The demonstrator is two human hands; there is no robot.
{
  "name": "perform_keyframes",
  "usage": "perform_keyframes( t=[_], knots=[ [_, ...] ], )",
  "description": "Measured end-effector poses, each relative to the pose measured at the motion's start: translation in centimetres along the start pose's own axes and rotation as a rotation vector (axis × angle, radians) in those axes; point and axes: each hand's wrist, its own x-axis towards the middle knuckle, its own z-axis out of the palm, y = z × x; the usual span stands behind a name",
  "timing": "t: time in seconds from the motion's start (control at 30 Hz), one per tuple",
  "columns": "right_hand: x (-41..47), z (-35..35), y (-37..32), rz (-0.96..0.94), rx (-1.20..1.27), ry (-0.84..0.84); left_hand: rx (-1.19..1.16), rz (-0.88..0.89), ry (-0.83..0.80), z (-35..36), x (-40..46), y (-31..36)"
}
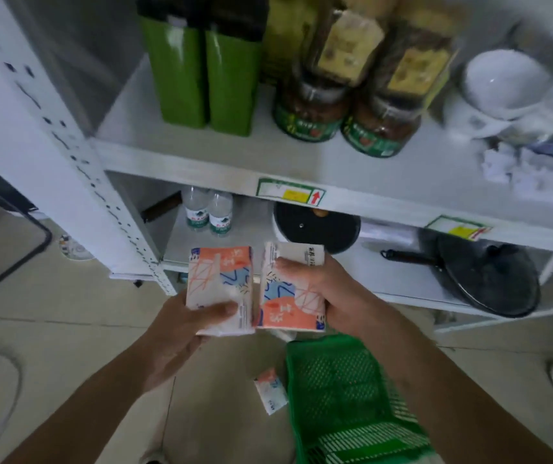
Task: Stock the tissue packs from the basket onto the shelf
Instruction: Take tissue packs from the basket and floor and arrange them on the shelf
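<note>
Gripping one pack [219, 283] per hand [181, 333], left and right [328, 293], below the shelf [181, 162], risked knocking jars [312, 112] there.

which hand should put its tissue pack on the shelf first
Probably left. Both hands hold a pack, but the left hand sits below the bare shelf front; jars stand above the right hand.
</note>
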Motion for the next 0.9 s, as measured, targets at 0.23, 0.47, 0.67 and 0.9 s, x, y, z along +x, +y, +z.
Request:
perform_keyframes(
  t=[0.23, 0.47, 0.67, 0.9],
  knots=[
    [-9.5, 0.3, -10.8, -0.085, 0.03, -0.026, 0.081, 0.038, -0.057, 6.4, -7.4, 12.2],
    [-19.6, 1.2, -20.0, -0.177, 0.083, 0.009, 0.205, 0.143, -0.072, 13.4, -15.0, 22.7],
    [-28.0, 0.4, -27.3, -0.35, 0.11, 0.016, 0.263, 0.258, -0.134, 20.6, -18.6, 31.0],
    [-36.2, -3.6, -34.3, -0.488, 0.066, 0.02, 0.329, 0.453, -0.176, 28.9, -21.1, 36.4]
  ],
)
